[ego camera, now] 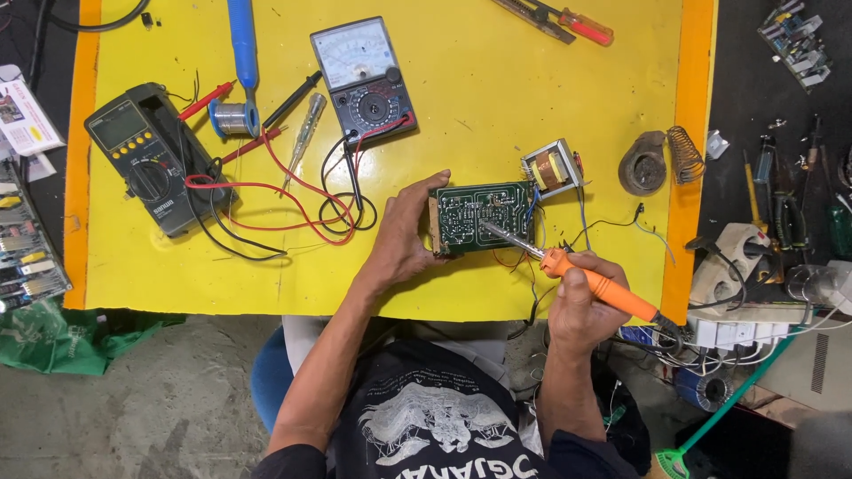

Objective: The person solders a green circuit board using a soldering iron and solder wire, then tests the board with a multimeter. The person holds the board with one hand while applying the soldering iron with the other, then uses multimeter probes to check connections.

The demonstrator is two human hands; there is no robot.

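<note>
Holding a green circuit board [479, 215] over the yellow table [497, 89] while a soldering iron [586, 277] touches it.

The left hand [404, 239] clasps the board by its left edge, tilted up, and the right hand [577, 306] is closed around the orange handle. To do this well, I think the tip must rest only on one joint, with the board kept steady and the small transformer [552, 167] wires clear of it.

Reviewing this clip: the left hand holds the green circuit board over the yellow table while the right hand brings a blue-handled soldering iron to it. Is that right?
Not quite. The soldering iron in the right hand has an orange handle, not blue, as the head view shows. The rest stands: the left hand holds the green circuit board over the yellow table.
</note>
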